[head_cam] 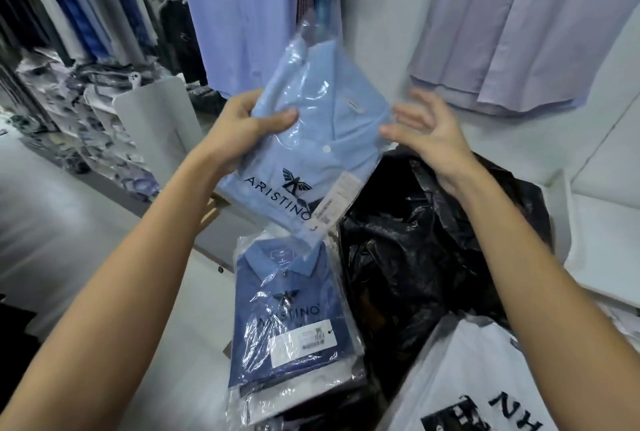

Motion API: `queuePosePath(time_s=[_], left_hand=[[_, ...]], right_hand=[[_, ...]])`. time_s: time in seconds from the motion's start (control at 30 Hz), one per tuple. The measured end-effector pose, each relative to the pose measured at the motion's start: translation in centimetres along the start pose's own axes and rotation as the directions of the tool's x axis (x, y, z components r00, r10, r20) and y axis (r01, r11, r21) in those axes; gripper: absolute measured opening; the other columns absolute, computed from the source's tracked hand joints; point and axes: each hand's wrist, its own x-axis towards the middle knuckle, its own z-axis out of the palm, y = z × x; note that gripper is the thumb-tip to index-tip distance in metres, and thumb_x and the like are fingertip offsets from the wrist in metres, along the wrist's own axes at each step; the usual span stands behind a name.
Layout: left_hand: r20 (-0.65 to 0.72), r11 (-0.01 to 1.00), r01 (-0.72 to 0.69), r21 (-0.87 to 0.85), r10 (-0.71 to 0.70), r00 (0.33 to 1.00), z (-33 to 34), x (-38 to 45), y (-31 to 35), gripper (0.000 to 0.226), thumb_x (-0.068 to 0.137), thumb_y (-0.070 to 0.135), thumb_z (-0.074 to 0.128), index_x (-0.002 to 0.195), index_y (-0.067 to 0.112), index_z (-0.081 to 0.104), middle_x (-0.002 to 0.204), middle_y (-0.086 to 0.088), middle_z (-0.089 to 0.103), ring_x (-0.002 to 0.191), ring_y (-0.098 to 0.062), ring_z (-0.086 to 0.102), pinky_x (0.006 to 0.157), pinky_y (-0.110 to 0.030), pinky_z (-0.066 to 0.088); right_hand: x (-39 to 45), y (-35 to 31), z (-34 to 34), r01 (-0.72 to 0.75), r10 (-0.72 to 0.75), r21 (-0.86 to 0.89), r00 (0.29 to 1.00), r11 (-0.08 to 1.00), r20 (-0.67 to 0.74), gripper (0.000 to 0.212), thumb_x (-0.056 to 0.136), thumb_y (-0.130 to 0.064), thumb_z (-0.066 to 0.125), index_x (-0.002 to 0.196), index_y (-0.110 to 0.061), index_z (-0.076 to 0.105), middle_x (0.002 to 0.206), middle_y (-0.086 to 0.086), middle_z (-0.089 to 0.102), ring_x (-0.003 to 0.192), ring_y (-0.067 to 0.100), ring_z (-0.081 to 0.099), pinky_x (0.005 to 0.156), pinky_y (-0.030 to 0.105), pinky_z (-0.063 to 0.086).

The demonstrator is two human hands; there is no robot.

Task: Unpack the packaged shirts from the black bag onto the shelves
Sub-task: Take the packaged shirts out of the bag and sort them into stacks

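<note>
The left hand [239, 129] has the light blue shirt [311, 139] by its left edge, thumb pressed on the front of the plastic wrap and the other fingers tucked behind, so it's a proper pinch. The right hand [426, 136] sits just off the pack's right edge with fingers spread and relaxed, holding nothing; whether the fingertips actually touch the wrap is hard to tell. Both forearms reach up and forward from the bottom corners, and the pack is tilted, held in the air above everything else.

Right under it there's a stack [294, 319] of packaged shirts with a darker blue one on top, sitting on a white surface. Touching that stack on the right is the black bag [422, 257], crumpled and open. A white bag [478, 378] with black lettering pokes in at bottom right. Hanging shirts [519, 25] fill the wall behind.

Looks like mid-unpack: one shirt is out of the bag and about to be placed. Next move probably calls for the right hand to steady the far edge, level the pack and set it down squarely, since that slick wrap could slide.
</note>
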Motion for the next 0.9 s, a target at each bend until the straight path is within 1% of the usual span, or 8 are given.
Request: queuePosePath(time_s=[0.13,0.27,0.37,0.43,0.5,0.63,0.77,0.9], left_hand=[[-0.102,0.906,0.081,-0.416,-0.135,0.986,-0.9,-1.5,-3.5,0.04,0.094,0.016,0.07,0.131,0.005,0.063,0.115,-0.012,0.075,0.1,-0.026,0.074,0.084,-0.038,0.061],[-0.12,0.849,0.334,-0.409,-0.412,0.903,-0.5,-4.4,-9.5,0.037,0.094,0.019,0.073,0.129,0.01,0.063,0.113,-0.014,0.077,0.094,-0.028,0.076,0.08,-0.045,0.063],[-0.152,0.763,0.552,-0.338,-0.623,0.768,-0.4,-7.5,-13.8,0.032,0.089,0.02,0.079,0.118,0.011,0.066,0.095,-0.008,0.079,0.078,-0.022,0.077,0.065,-0.037,0.063],[-0.152,0.717,0.637,-0.283,-0.689,0.709,-0.4,-9.8,-16.9,0.04,0.086,0.023,0.083,0.12,0.012,0.065,0.098,-0.007,0.079,0.084,-0.024,0.076,0.074,-0.04,0.063],[-0.114,0.667,0.707,-0.234,-0.741,0.661,0.0,-12.1,-19.2,0.056,0.08,0.025,0.088,0.125,0.009,0.061,0.103,-0.009,0.078,0.089,-0.028,0.077,0.08,-0.043,0.064],[-0.264,0.655,0.743,-0.139,-0.747,0.61,1.4,-15.0,-21.6,0.065,0.078,0.032,0.089,0.123,0.008,0.051,0.101,-0.005,0.066,0.078,-0.015,0.066,0.056,-0.023,0.051],[-0.223,0.597,0.794,-0.112,-0.794,0.566,0.9,-15.9,-23.2,0.124,0.062,0.067,0.087,0.159,0.033,0.018,0.147,0.004,0.042,0.133,-0.03,0.05,0.099,-0.042,0.042],[0.04,0.485,0.829,-0.276,-0.856,0.515,2.2,-17.0,-26.2,0.109,0.061,0.077,0.083,0.151,0.036,0.037,0.147,-0.001,0.058,0.125,-0.034,0.063,0.106,-0.058,0.048]], right_hand=[[-2.0,4.0,4.4,-0.31,0.264,0.141,0.925,0.94,0.274,0.074,0.071,-0.041,0.09,0.134,-0.039,0.051,0.131,-0.001,0.066,0.123,0.018,0.062,0.102,0.046,0.051],[-3.2,7.1,9.7,-0.41,0.334,0.209,0.886,0.888,0.321,0.03,0.09,-0.009,0.076,0.118,-0.009,0.069,0.112,0.008,0.077,0.09,0.017,0.075,0.083,0.032,0.062],[-4.6,10.1,12.1,-0.434,0.382,0.083,0.855,0.897,0.35,0.034,0.087,-0.002,0.077,0.12,-0.004,0.069,0.106,0.005,0.078,0.087,0.014,0.075,0.075,0.026,0.06],[-6.0,12.5,12.8,-0.474,0.434,0.017,0.821,0.881,0.37,0.034,0.086,0.001,0.078,0.118,-0.006,0.068,0.102,0.001,0.077,0.086,0.013,0.075,0.071,0.021,0.059],[-7.5,15.3,13.2,-0.504,0.493,-0.067,0.797,0.861,0.35,0.043,0.082,0.0,0.082,0.122,-0.007,0.066,0.103,0.001,0.076,0.093,0.017,0.074,0.071,0.019,0.059],[-9.9,19.8,13.3,-0.541,0.591,-0.246,0.77,0.804,0.239,0.07,0.07,-0.03,0.095,0.131,-0.015,0.063,0.119,0.002,0.074,0.106,0.017,0.072,0.09,0.033,0.06],[-10.3,19.9,13.3,-0.557,0.615,-0.353,0.786,0.752,0.068,0.103,0.06,-0.059,0.092,0.147,-0.028,0.045,0.144,0.001,0.044,0.133,0.022,0.045,0.111,0.044,0.044],[-11.0,20.4,13.3,-0.745,0.766,-0.183,0.607,0.641,0.211,0.136,0.055,-0.072,0.088,0.161,-0.022,0.018,0.158,0.005,0.036,0.14,0.028,0.043,0.111,0.041,0.042]])
